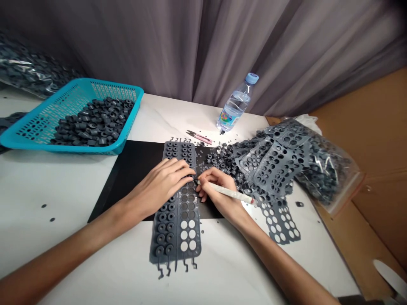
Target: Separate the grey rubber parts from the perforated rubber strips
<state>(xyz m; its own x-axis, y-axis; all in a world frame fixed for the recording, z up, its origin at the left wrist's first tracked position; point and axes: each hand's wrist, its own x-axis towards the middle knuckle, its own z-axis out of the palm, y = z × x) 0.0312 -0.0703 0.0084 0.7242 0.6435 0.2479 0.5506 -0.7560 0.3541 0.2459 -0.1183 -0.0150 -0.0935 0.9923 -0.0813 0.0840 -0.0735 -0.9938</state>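
A long dark rubber sheet (pixel 162 224) lies lengthwise across a black mat (pixel 127 169) on the white table. Ring-shaped parts fill its left columns, while the lower right columns show open round holes. My left hand (pixel 162 182) rests palm down over the sheet's middle, fingers stretched toward the right edge. At that edge, my right hand (pixel 219 188) is closed around a whitish pen-like tool (pixel 233 194) with a red end. The tool's tip is near my left fingertips and partly hidden by my fingers.
A blue basket (pixel 129 131) of small dark parts stands back left. Pink-handled snips (pixel 203 137) and a water bottle (pixel 235 103) are behind. Loose parts, punched sheets (pixel 270 165) and a filled plastic bag (pixel 327 169) lie to the right.
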